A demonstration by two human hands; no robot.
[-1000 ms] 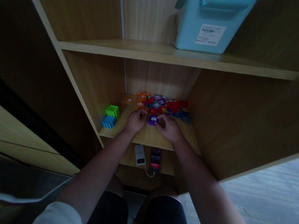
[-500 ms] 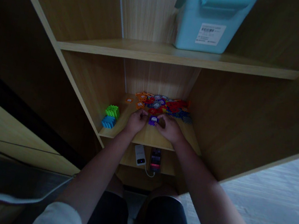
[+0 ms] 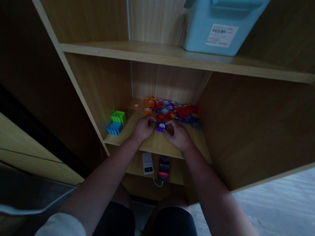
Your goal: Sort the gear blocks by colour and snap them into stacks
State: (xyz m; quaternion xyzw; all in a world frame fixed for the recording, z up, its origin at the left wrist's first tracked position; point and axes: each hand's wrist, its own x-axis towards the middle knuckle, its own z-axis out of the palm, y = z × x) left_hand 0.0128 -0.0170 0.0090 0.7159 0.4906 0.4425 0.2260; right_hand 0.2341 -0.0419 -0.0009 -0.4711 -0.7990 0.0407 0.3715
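A small purple interlocking tile (image 3: pixel 161 126) with a pale mark on it is between my two hands, over the shelf board. My right hand (image 3: pixel 180 136) has its thumb and forefinger on the tile's right edge. On the other side, my left hand (image 3: pixel 144 128) is closed, its fingertips curled together just by the tile's left edge; whatever they hold is too small to make out. Behind the hands lies a loose pile of red, orange, grey, purple and blue interlocking tiles (image 3: pixel 176 111). A green stack of tiles (image 3: pixel 119 117) and a blue stack (image 3: pixel 114 128) stand at the left.
Side panels and an upper shelf (image 3: pixel 144 53) enclose the space. On that upper shelf stands a light blue bin (image 3: pixel 216 19) with a label. Below my hands, a white power bank (image 3: pixel 147 162) and a phone (image 3: pixel 164 168) lie on a lower board, joined by a cable.
Almost nothing differs. My left fingertips are very slightly nearer the purple tile; the right hand and the tile look the same.
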